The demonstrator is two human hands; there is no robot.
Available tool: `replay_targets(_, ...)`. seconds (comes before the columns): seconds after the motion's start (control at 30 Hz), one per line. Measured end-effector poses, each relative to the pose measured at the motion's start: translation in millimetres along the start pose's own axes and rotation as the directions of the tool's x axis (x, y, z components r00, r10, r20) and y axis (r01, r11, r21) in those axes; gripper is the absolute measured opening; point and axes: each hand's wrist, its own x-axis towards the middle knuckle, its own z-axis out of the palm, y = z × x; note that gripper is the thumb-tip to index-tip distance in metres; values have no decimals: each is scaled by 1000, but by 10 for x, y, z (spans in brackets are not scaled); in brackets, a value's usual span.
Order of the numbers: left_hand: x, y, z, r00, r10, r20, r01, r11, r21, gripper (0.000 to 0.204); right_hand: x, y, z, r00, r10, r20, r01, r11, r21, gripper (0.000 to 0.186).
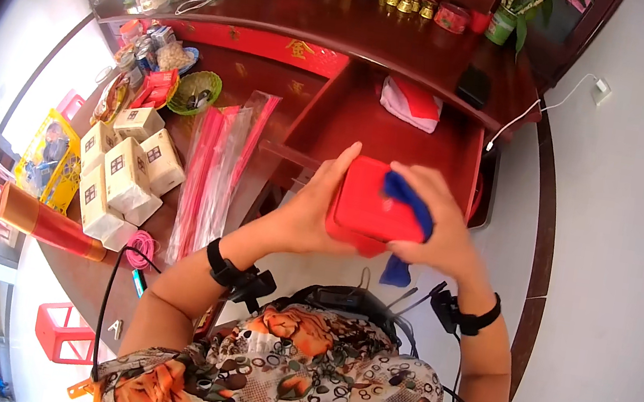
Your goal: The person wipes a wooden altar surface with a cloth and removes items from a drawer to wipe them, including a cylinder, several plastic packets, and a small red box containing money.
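Observation:
Between my two hands a red box [363, 207] is held up in front of the open drawer [342, 125]. My left hand [317, 208] grips the box's left side, thumb along its edge. On the opposite side, my right hand [439, 223] presses a dark blue cloth [410, 197] against the lid and right edge. A loose end of the cloth hangs below that hand. Inside the drawer, near its back, lies a folded pink and red cloth [410, 104].
Left on the table are wrapped tissue packs [128, 176], long pink plastic sleeves [213, 176], a green basket [194, 92] and a red-gold cylinder [52, 223]. A dark wooden cabinet top [309, 12] runs behind the drawer. A red stool [61, 333] stands lower left; a white cable [540, 109] hangs right.

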Motion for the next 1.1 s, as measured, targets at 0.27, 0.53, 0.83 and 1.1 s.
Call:
replay_targets(0.27, -162, -257, -48, 887, 420, -194, -363, 892, 271, 122, -49, 421, -282, 958, 146, -248, -26, 902, 431, 77)
replay_targets(0.53, -204, -396, -96, 730, 599, -330, -417, 772, 480, 120, -216, 854, -125, 916, 322, -238, -211, 893, 397, 75)
replay_targets(0.83, -181, -162, -304, 992, 62, -113, -66, 998, -25, 122, -230, 867, -110, 909, 324, -262, -197, 888, 415, 75)
replay_targets(1.1, -157, -65, -572, 997, 78, -4, -72, 946, 316, 123, -259, 935, -68, 905, 323, -278, -244, 928, 282, 76)
